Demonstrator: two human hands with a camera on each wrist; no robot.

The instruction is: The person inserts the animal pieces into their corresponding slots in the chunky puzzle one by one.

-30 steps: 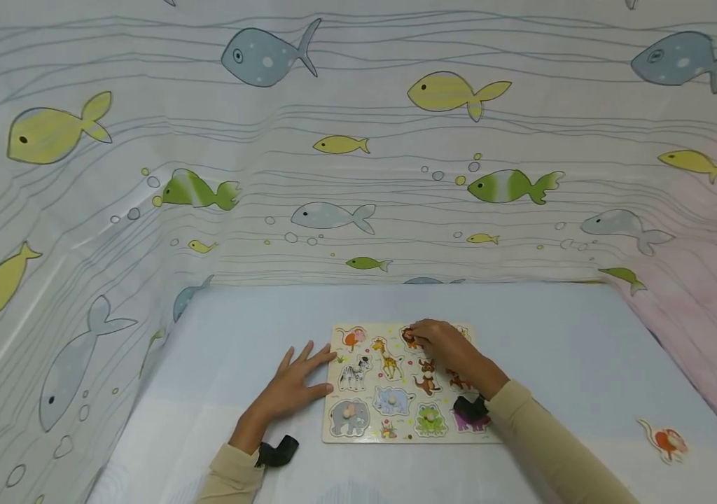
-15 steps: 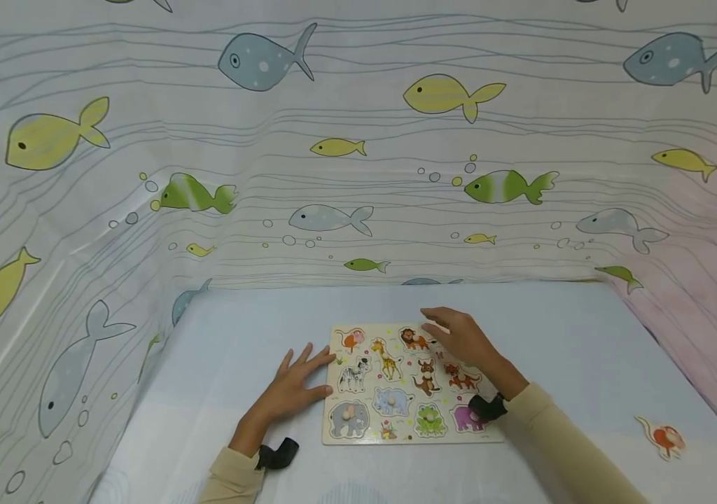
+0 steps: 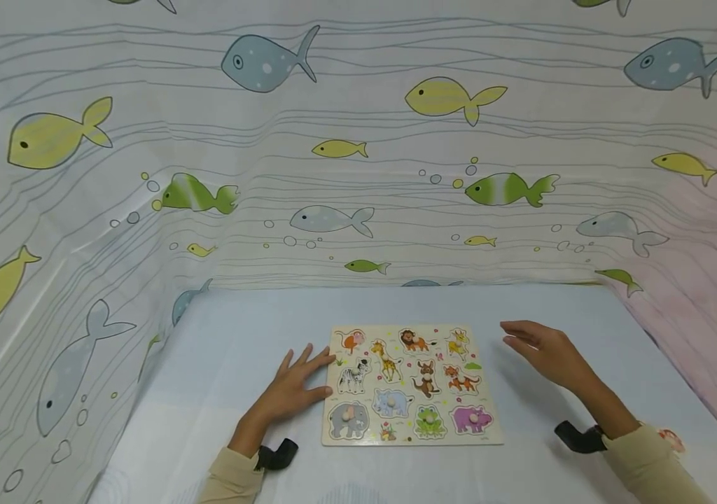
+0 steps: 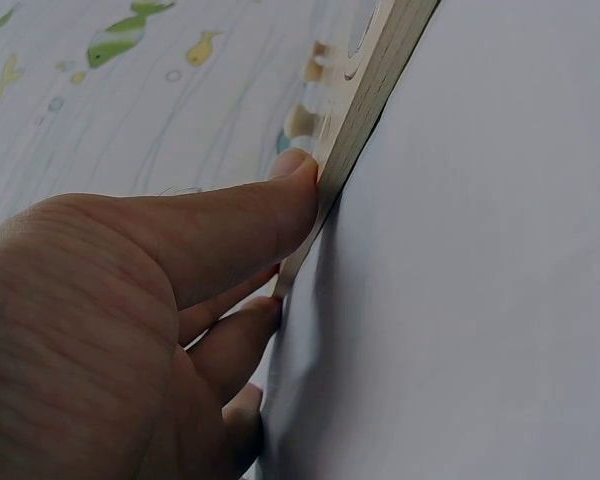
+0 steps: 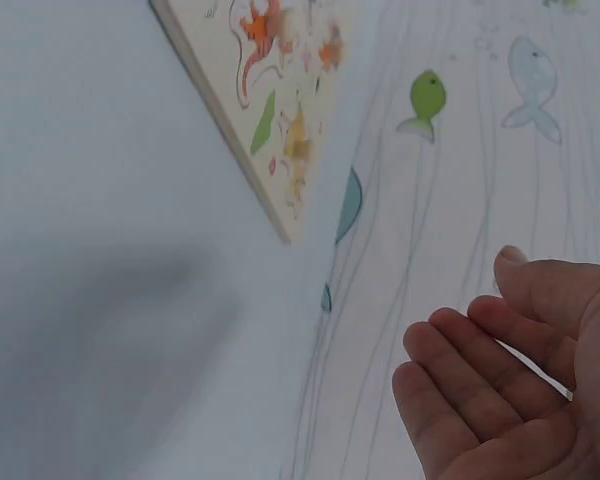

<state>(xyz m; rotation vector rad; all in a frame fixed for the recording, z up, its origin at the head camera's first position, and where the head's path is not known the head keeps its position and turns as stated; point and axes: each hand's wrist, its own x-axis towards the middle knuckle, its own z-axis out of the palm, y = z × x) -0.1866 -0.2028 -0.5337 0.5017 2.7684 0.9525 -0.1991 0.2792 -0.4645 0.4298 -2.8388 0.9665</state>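
Observation:
A wooden peg puzzle board (image 3: 409,434) with knobbed animal pieces lies on the table. My left hand (image 3: 295,388) has its fingers spread, thumb and fingertips touching the board's left edge; the left wrist view shows the thumb (image 4: 295,195) pressed to the wooden side. Right of the board, my right hand (image 3: 544,353) holds nothing, its fingers loosely bent and the palm showing in the right wrist view. A loose monkey puzzle piece (image 3: 671,439) lies at the far right, mostly hidden behind the right sleeve. In the board sit a lion piece (image 3: 415,340), a zebra piece (image 3: 355,376) and several others.
The pale blue-white table (image 3: 258,315) is bordered by a fish-patterned sheet (image 3: 421,210) rising at the back and sides. A black wrist strap mount (image 3: 278,455) juts from the left wrist, and another wrist mount (image 3: 579,437) from the right.
My right hand has let go of the lion piece, lifted off the board and swung right, uncovering the board's right side. Its sleeve now overlaps the loose monkey piece. My left hand stays put.

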